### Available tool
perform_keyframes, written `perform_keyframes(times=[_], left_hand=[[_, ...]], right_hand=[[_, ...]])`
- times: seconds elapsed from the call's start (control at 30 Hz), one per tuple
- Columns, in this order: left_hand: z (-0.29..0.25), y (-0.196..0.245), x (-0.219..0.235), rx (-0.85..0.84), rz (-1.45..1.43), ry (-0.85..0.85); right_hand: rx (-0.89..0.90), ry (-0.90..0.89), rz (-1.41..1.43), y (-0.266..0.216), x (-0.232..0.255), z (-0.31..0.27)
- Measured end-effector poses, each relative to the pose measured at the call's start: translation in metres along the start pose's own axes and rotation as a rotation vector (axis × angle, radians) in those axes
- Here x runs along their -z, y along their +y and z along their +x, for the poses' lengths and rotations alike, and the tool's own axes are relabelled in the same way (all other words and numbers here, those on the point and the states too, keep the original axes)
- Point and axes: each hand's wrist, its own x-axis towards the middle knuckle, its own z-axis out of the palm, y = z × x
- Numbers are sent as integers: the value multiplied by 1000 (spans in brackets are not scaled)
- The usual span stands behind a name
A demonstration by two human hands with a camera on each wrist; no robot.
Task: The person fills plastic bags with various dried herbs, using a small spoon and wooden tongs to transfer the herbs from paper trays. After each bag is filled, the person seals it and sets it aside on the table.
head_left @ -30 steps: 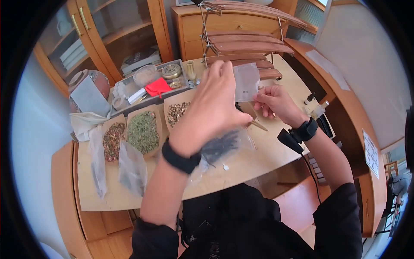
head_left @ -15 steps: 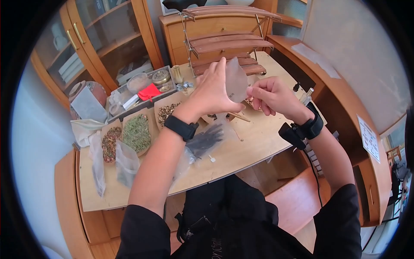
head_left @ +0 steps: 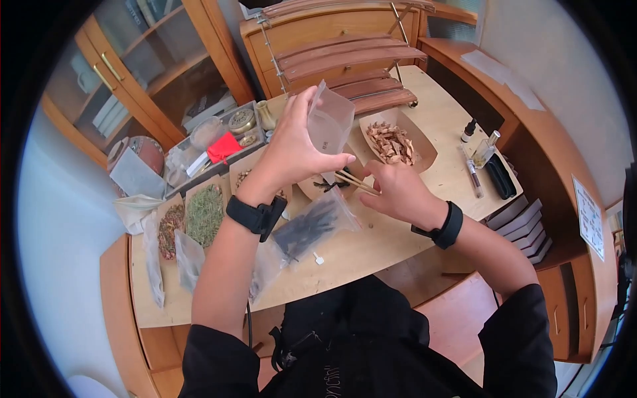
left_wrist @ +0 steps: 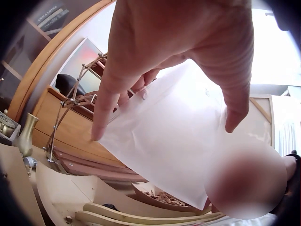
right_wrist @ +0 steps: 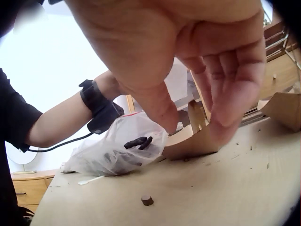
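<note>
My left hand (head_left: 288, 142) holds up a clear plastic bag (head_left: 332, 123), its fingers at one side and the thumb below; the left wrist view has the bag (left_wrist: 164, 127) spread between thumb and fingers. Light wooden tongs (head_left: 355, 180) lie across a paper tray with dark pieces (head_left: 330, 180). My right hand (head_left: 405, 192) is at the ends of the tongs, thumb and fingers apart around them. From the right wrist, the tongs (right_wrist: 196, 115) show in the gap between thumb and fingers. A bag of dark pieces (head_left: 308, 225) lies in front of that tray.
A tray of brown chips (head_left: 393, 142) stands behind my right hand. Trays of green herbs (head_left: 206, 215) and dried flowers (head_left: 171, 229) are at the left, near a grey organizer. Small bottles (head_left: 488, 147) and a black case (head_left: 499, 177) sit at the right. A slatted wooden rack stands behind.
My right hand has left the bag and moved down to the tongs. The bag stays with my left hand, tilted and opened wider. The head view has shifted.
</note>
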Motion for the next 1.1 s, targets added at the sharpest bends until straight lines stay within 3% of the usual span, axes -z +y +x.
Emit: perform_keyframes(times=[0.3, 0.5, 0.6, 0.67, 0.73, 0.8, 1.1], left_hand=[[6, 2, -6, -55, 25, -39], [15, 2, 7, -12, -48, -16], [19, 0, 2, -7, -3, -14], [23, -2, -8, 3, 0, -76], [25, 1, -14, 3, -25, -88], [27, 2, -20, 2, -51, -105], [31, -1, -35, -40, -14, -140]], right_hand=[[105, 82, 83, 6, -15, -2], [-190, 208, 385, -7, 22, -16], [-265, 298, 341, 7, 46, -20], [-262, 294, 113, 18, 63, -25], [-292, 264, 69, 29, 73, -32], [-276, 176, -178, 45, 74, -42], [-190, 218, -254, 36, 73, -65]])
